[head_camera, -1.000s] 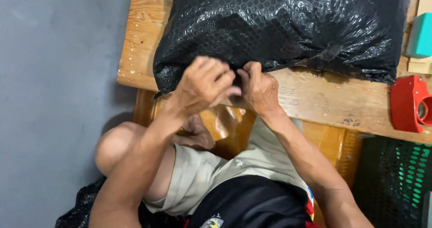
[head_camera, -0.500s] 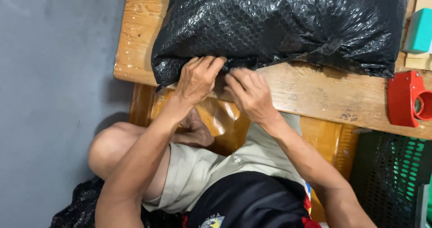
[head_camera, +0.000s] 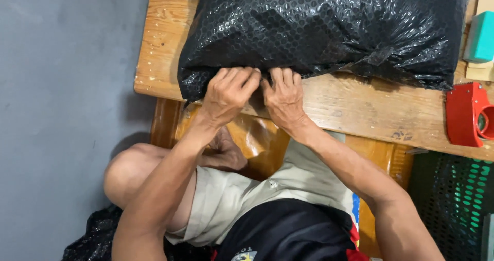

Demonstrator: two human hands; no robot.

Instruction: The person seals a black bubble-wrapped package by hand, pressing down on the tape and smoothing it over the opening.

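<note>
A large parcel wrapped in black bubble wrap (head_camera: 329,29) lies on a wooden table (head_camera: 360,106). My left hand (head_camera: 229,93) and my right hand (head_camera: 283,99) press side by side against the parcel's near edge, fingers curled onto the wrap. A strip of clear tape (head_camera: 252,132) hangs below the table edge under my hands; which hand holds it I cannot tell.
A red tape dispenser (head_camera: 468,114) sits at the table's right edge. A teal block (head_camera: 481,37) rests on a pale piece at the far right. A green and black mesh crate (head_camera: 458,199) stands below right. Grey floor lies to the left.
Both hands have moved up from the table edge onto the parcel's near side and flattened against it. The camera view shifted slightly.
</note>
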